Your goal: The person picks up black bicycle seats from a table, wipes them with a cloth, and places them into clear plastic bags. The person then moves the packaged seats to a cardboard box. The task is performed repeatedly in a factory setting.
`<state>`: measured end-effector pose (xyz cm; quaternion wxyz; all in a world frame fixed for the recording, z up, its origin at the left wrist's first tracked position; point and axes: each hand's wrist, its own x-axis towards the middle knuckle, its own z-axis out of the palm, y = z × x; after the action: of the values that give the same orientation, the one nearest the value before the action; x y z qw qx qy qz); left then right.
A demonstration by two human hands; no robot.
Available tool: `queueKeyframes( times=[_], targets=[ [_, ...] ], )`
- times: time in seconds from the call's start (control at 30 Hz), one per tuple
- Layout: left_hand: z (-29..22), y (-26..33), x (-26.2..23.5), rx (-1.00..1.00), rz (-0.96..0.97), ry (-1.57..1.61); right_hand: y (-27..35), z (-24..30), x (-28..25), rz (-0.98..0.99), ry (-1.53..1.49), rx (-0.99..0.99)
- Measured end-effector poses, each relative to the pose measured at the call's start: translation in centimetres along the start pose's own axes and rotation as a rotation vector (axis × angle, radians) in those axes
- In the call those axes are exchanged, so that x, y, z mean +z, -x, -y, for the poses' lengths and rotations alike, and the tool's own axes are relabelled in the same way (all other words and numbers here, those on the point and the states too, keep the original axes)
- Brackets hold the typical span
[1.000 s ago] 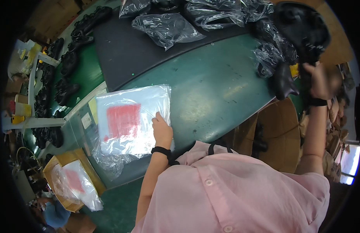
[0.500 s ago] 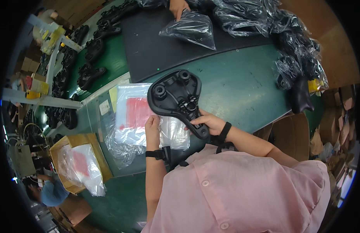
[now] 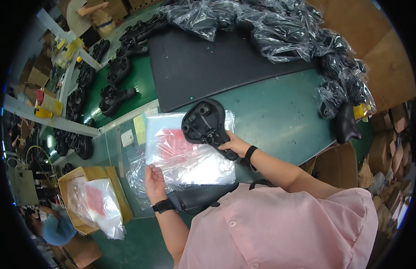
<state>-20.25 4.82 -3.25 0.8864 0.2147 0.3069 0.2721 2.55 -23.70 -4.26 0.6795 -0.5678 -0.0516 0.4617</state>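
Head cam: green bench (image 3: 279,112), black mat (image 3: 208,67); right hand (image 3: 232,144) grips saddle (image 3: 204,125), left hand (image 3: 154,179) pinches clear bag (image 3: 185,157).

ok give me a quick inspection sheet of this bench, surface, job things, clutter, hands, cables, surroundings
surface: green bench top with a black mat across its far part.
job's things: black bicycle saddle, underside up, over a stack of clear plastic bags with a red print.
clutter: bagged saddles heaped along the far and right edge; unbagged saddles in rows at left.
grippers: right hand grips the saddle's narrow end; left hand holds the near edge of the top bag.
cables: nothing seen.
surroundings: cardboard box of more bags at lower left; another person beyond it; brown cartons at right.
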Motion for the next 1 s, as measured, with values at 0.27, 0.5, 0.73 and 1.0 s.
queueKeyframes(
  times=[0.27, 0.5, 0.73, 1.0],
  targets=[
    [1.5, 1.8, 4.5, -0.063, 0.034, -0.613, 4.8, 5.6, 1.0, -0.089, 0.387, -0.458],
    [4.6, -0.3, 4.5, 0.088, -0.082, -0.601, 6.4, 4.5, 5.9, 0.128, 0.977, -0.647],
    [2.3, 2.8, 8.3, 0.239, 0.002, -0.757, 5.0, 0.7, 5.5, 0.115, 1.286, -0.417],
    [3.6, 11.1, 14.0, 0.69, 0.494, -1.684, 4.8, 2.1, 3.5, 0.161, 0.722, -0.059]
  ],
)
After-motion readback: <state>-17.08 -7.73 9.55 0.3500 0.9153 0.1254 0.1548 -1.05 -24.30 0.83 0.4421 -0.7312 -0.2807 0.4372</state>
